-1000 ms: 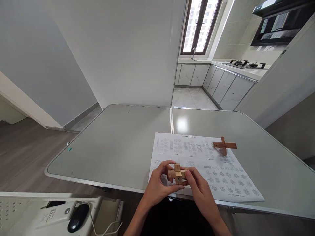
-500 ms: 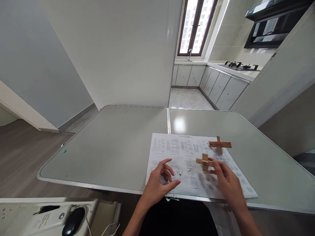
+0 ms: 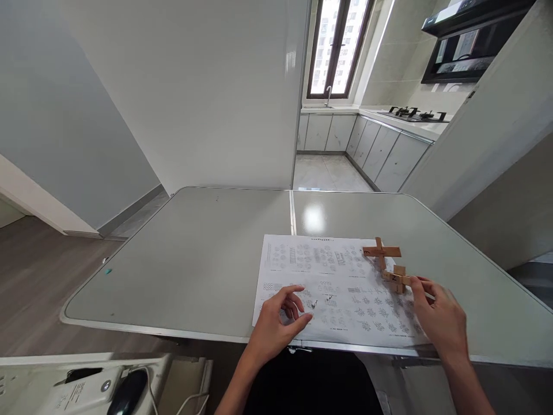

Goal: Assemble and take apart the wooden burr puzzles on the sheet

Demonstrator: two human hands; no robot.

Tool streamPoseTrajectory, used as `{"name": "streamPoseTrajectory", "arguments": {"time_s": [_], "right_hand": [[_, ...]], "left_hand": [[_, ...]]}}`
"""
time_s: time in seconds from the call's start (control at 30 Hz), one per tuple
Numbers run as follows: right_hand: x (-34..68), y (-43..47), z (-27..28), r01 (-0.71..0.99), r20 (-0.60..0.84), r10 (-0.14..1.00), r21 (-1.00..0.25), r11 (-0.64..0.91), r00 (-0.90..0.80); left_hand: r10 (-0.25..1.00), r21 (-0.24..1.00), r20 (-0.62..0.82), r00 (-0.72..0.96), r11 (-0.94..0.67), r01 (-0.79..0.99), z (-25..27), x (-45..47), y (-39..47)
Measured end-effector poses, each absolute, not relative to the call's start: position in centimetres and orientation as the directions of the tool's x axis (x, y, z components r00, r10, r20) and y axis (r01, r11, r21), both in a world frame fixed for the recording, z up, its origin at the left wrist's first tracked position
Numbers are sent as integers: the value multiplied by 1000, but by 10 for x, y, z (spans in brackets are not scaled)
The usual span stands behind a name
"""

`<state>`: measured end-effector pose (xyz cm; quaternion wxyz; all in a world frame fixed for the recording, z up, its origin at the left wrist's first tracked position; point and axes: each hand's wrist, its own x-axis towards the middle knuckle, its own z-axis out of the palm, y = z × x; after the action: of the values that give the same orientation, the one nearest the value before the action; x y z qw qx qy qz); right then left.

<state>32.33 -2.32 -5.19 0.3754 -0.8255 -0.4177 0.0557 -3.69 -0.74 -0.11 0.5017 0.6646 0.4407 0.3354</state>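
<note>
My right hand [image 3: 440, 314] pinches one arm of a small light wooden cross-shaped block puzzle [image 3: 396, 279] marked with a dark "2", over the right side of the printed sheet. Just beyond it lies a darker wooden cross [image 3: 382, 252], also with a dark mark, at the sheet's upper right corner. Whether the two crosses touch I cannot tell. My left hand [image 3: 276, 323] holds nothing; its fingers are curved and apart from the thumb, over the left part of the white printed sheet [image 3: 298, 272]. Small diagrams in rows cover the sheet.
The grey-green table [image 3: 207, 259] has a seam [image 3: 292, 213] down its middle and a metal edge. At lower left, a white surface bears a black computer mouse [image 3: 127, 395] with cables and a white box [image 3: 88, 395]. A small teal bit [image 3: 108, 271] lies near the table's left edge.
My right hand has moved right with the light wooden block puzzle, closer to the darker cross. My left hand keeps nearly the same place and pose. The view has shifted slightly.
</note>
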Motion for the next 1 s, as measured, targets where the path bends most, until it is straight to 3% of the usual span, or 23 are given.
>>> {"name": "streamPoseTrajectory", "arguments": {"time_s": [0.17, 0.33, 0.4, 0.5, 0.6, 0.73, 1.0], "right_hand": [[316, -26, -45, 540, 174, 664, -742, -397, 727], [283, -41, -33, 627, 420, 564, -741, -239, 711], [267, -46, -31, 620, 406, 643, -772, -138, 650], [249, -48, -31, 483, 232, 845, -875, -36, 482], [241, -43, -37, 378, 119, 946, -926, -4, 300], [241, -37, -42, 395, 82, 976, -919, -4, 201], [238, -37, -37, 428, 58, 981, -903, -27, 184]], "left_hand": [[923, 958, 3, 385, -113, 263, -1, -37, -7], [925, 957, 5, 380, -116, 268, -2, -37, -5], [927, 956, 9, 374, -118, 269, -2, -36, -6], [930, 953, 13, 366, -123, 278, 0, -36, -6], [934, 949, 15, 357, -126, 290, 1, -36, -6], [937, 945, 10, 349, -123, 303, 1, -35, -4], [941, 948, 8, 338, -115, 297, 3, -35, -4]]}}
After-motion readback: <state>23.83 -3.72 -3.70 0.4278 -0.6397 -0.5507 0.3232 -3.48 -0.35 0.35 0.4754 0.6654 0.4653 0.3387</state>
